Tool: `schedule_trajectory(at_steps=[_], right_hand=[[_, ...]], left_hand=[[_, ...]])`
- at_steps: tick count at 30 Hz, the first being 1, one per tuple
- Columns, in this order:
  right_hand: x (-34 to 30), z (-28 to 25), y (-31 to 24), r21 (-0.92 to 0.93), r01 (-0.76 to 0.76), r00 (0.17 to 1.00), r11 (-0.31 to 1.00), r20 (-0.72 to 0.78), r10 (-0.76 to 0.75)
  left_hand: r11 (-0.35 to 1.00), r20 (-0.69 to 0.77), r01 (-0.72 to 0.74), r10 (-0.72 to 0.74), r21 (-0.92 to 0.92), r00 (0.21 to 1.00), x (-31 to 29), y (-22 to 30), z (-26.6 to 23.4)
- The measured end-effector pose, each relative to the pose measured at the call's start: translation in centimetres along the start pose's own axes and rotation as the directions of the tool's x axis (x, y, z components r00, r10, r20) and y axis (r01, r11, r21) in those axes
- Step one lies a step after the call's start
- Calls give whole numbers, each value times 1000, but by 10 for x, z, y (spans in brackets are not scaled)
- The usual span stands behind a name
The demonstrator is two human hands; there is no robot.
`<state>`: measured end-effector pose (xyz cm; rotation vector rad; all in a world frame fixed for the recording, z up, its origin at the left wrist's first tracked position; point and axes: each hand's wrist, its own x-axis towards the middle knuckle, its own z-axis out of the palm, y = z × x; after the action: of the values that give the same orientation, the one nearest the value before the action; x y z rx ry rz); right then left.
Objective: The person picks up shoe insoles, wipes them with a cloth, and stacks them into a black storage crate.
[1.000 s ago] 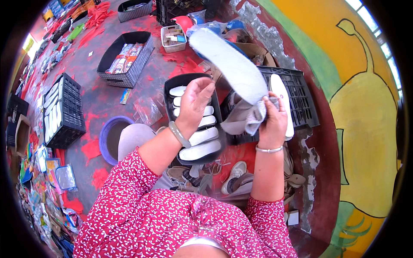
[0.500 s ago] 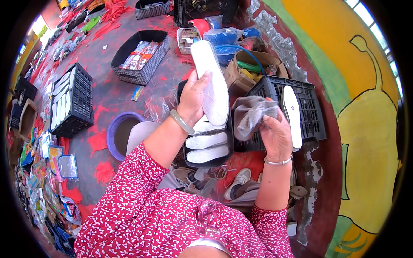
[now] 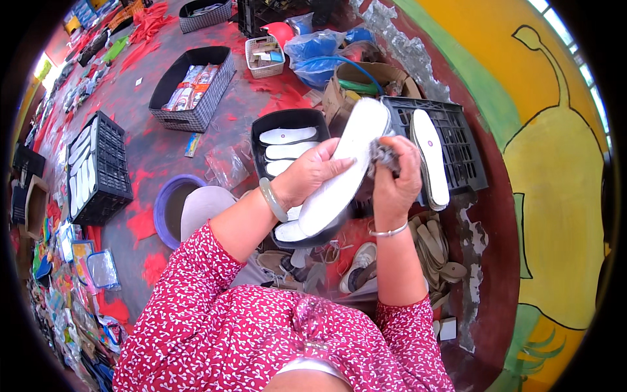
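Observation:
My left hand [image 3: 308, 175] grips a white shoe insole [image 3: 353, 153] by its left edge, thumb lying across its face. The insole slants, its upper end leaning to the right. In my right hand [image 3: 400, 179] is a bunched grey cloth [image 3: 383, 158], pressed against the insole's right edge. Below the held insole stands a black bin [image 3: 260, 125] with several white insoles [image 3: 287, 136] laid in it; my left hand and the insole hide part of them. Beside my right hand, more white insoles [image 3: 431, 157] are stacked against a black plastic crate [image 3: 471, 153].
A purple basin [image 3: 160, 219] stands left of my knee. Farther left is a black crate [image 3: 112, 166] of insoles. A patterned box [image 3: 209, 108] holds packets. Behind the right crate sits a cardboard box [image 3: 339, 104]. Beige insoles [image 3: 431, 245] lie on the floor near the wall.
The insole has tilted to the right and moved lower. My right hand has brought the cloth up against its edge, crumpling it. The view has shifted a little, showing more of the bin.

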<state>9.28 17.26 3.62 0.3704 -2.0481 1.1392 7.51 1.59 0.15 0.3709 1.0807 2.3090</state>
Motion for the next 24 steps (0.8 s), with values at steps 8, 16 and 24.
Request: schedule_trajectory(at_steps=[8,16,24], right_hand=[[15,-23,15,103,-144,988,984,-41,149],[-15,10,-5,294,-185,966,938,231,118],[-19,10,-40,167,36,961,985,265,-80]], left_hand=[[984,50,123,-130,128,990,-5,-5,9],[994,-96,-109,109,9,989,6,4,-12],[986,-91,-147,140,-72,986,9,17,-21]])
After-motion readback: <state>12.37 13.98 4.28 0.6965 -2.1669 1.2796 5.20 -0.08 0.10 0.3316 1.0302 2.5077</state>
